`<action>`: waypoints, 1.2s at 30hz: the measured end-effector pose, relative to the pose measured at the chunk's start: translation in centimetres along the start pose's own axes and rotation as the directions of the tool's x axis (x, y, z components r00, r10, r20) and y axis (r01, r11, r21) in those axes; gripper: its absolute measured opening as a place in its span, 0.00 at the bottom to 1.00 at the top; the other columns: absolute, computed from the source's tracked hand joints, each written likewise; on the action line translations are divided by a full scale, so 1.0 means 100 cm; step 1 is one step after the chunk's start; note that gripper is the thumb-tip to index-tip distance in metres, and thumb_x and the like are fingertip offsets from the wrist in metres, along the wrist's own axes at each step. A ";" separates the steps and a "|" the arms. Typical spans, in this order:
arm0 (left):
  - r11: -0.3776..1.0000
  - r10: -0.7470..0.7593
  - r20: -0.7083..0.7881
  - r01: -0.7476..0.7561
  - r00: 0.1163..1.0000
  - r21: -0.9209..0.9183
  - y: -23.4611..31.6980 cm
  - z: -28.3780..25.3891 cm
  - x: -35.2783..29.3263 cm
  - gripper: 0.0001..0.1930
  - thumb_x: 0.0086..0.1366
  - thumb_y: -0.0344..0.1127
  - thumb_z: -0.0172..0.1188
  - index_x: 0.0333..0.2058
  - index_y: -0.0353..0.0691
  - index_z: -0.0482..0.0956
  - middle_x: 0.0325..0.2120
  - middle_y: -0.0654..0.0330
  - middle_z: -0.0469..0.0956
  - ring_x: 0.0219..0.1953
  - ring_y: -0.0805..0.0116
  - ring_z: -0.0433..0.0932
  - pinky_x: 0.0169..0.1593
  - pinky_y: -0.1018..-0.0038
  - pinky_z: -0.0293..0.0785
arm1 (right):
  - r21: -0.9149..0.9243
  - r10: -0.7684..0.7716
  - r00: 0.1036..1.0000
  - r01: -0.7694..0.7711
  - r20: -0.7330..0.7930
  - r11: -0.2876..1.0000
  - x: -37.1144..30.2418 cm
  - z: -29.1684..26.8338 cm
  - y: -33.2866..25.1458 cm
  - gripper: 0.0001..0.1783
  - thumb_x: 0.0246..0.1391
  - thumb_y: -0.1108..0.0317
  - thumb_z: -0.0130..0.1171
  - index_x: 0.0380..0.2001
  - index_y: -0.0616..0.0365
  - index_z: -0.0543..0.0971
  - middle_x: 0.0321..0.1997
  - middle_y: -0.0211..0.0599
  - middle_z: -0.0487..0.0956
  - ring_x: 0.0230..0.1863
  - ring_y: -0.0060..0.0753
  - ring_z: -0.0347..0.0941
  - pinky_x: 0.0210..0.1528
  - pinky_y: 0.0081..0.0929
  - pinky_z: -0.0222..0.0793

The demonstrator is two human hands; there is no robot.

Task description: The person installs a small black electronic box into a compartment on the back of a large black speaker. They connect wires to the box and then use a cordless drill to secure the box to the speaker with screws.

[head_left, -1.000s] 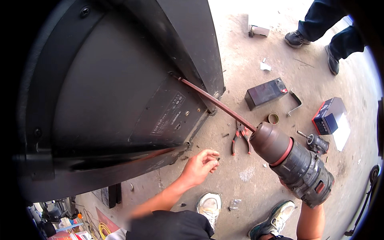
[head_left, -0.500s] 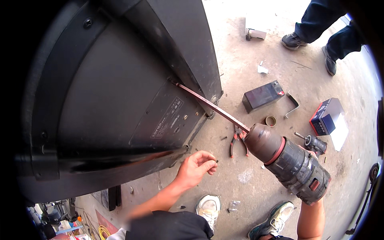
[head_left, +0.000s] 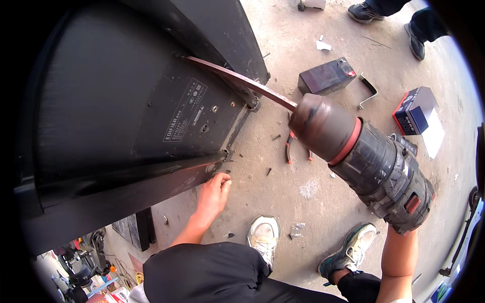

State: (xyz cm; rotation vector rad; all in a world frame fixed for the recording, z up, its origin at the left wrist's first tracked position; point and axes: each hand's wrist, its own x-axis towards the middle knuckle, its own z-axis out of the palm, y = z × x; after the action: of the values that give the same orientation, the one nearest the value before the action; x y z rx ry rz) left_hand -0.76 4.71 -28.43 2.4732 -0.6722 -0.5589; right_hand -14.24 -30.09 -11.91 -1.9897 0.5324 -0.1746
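A large black speaker cabinet lies at the left, its panel with a printed label facing up. My right hand, its fingers mostly hidden, is wrapped round a worn black cordless drill; only the wrist and forearm show below it. From the chuck a long reddish driver bit slants to a recess in the panel. My left hand is low beside the cabinet's near right corner, fingers pinched together. A small dark piece like a screw shows at its fingertips; whether it is gripped or on the floor, I cannot tell.
On the concrete floor are a black battery, a bent metal bracket, an opened box, red-handled pliers partly behind the drill, and scattered screws. Another person's shoes stand at the far right.
My left hand has moved left and forward, down beside the cabinet's corner. The drill looks larger and sits slightly higher and further right; its bit still reaches the panel. The view has shifted.
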 end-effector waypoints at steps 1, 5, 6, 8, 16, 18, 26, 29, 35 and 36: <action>1.000 -0.014 -0.039 0.014 0.999 0.014 -0.005 0.005 -0.007 0.06 0.63 0.31 0.61 0.37 0.36 0.78 0.28 0.53 0.81 0.30 0.60 0.82 0.37 0.68 0.77 | -0.036 -0.081 0.997 0.082 0.014 0.996 0.000 -0.003 0.010 0.17 0.49 0.71 0.61 0.43 0.62 0.78 0.36 0.32 0.82 0.37 0.23 0.77 0.44 0.21 0.72; 0.988 -0.043 -0.130 0.061 0.991 0.140 -0.009 0.012 -0.018 0.07 0.61 0.31 0.62 0.37 0.38 0.78 0.30 0.54 0.82 0.32 0.55 0.81 0.39 0.66 0.77 | -0.055 0.006 1.000 -0.007 -0.024 0.998 -0.004 -0.002 0.009 0.17 0.47 0.70 0.61 0.43 0.60 0.79 0.36 0.32 0.82 0.37 0.24 0.77 0.43 0.21 0.71; 0.984 -0.024 -0.144 0.048 0.989 0.171 -0.013 0.014 -0.019 0.07 0.62 0.32 0.62 0.37 0.39 0.78 0.32 0.54 0.81 0.34 0.54 0.81 0.39 0.65 0.77 | -0.068 -0.048 0.998 0.045 -0.035 0.997 -0.003 -0.002 0.004 0.17 0.46 0.69 0.62 0.42 0.60 0.79 0.35 0.33 0.81 0.36 0.27 0.77 0.43 0.23 0.71; 0.971 0.018 -0.169 0.023 0.985 0.238 -0.024 0.023 -0.023 0.07 0.62 0.33 0.62 0.38 0.41 0.79 0.35 0.56 0.81 0.36 0.53 0.80 0.40 0.62 0.77 | -0.093 -0.149 0.987 0.144 -0.055 0.985 -0.003 -0.001 -0.005 0.18 0.43 0.67 0.62 0.41 0.60 0.79 0.34 0.35 0.80 0.35 0.33 0.77 0.42 0.26 0.71; 0.935 0.161 -0.208 -0.082 0.965 0.346 -0.038 0.037 -0.023 0.07 0.62 0.32 0.61 0.39 0.41 0.79 0.38 0.57 0.81 0.39 0.54 0.79 0.44 0.63 0.77 | -0.284 -0.547 0.836 0.515 -0.039 0.809 0.016 -0.009 0.003 0.21 0.36 0.66 0.66 0.38 0.60 0.79 0.32 0.37 0.79 0.36 0.40 0.75 0.46 0.36 0.69; 0.945 0.111 -0.206 -0.040 0.972 0.324 -0.043 0.035 -0.026 0.07 0.62 0.32 0.61 0.39 0.41 0.80 0.38 0.56 0.81 0.40 0.53 0.79 0.45 0.63 0.76 | -0.147 -0.455 0.889 0.444 -0.051 0.884 0.013 -0.007 0.002 0.20 0.38 0.66 0.66 0.38 0.61 0.81 0.33 0.39 0.80 0.37 0.41 0.75 0.44 0.33 0.70; 0.982 -0.151 -0.165 0.167 0.975 0.084 -0.035 0.029 -0.028 0.07 0.64 0.31 0.60 0.40 0.39 0.80 0.37 0.53 0.82 0.41 0.55 0.80 0.46 0.65 0.77 | -0.431 -0.244 0.914 0.373 0.325 0.821 -0.033 -0.036 0.123 0.26 0.44 0.58 0.72 0.49 0.49 0.80 0.50 0.29 0.81 0.47 0.32 0.78 0.55 0.32 0.71; 0.507 -0.350 0.243 0.401 0.905 -0.763 0.017 0.017 -0.014 0.06 0.67 0.29 0.57 0.42 0.38 0.79 0.39 0.54 0.82 0.43 0.60 0.81 0.47 0.68 0.79 | -0.190 -0.017 0.876 0.123 0.482 0.974 -0.024 -0.032 0.125 0.23 0.37 0.59 0.75 0.40 0.50 0.83 0.39 0.28 0.83 0.40 0.31 0.78 0.50 0.32 0.70; -0.132 -0.148 0.339 0.322 0.929 -0.938 0.075 -0.008 0.038 0.07 0.69 0.26 0.54 0.44 0.40 0.77 0.41 0.57 0.80 0.45 0.64 0.81 0.45 0.75 0.81 | 0.249 0.234 0.817 -0.412 0.527 0.877 -0.034 -0.004 0.124 0.20 0.38 0.74 0.72 0.39 0.57 0.80 0.33 0.26 0.82 0.36 0.22 0.75 0.43 0.27 0.73; -0.144 -0.136 0.337 0.318 0.932 -0.937 0.076 -0.007 0.041 0.06 0.69 0.27 0.54 0.44 0.40 0.77 0.41 0.57 0.80 0.45 0.64 0.81 0.45 0.75 0.82 | 0.278 0.245 0.815 -0.436 0.525 0.856 -0.037 -0.003 0.128 0.20 0.38 0.74 0.72 0.39 0.56 0.80 0.34 0.26 0.82 0.36 0.22 0.75 0.43 0.27 0.74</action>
State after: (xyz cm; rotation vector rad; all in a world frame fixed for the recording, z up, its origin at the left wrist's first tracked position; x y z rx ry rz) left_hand 0.20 -2.95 -24.60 0.9385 0.2870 -0.8996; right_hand -21.37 -33.53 -22.65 -1.4386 0.4858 0.4074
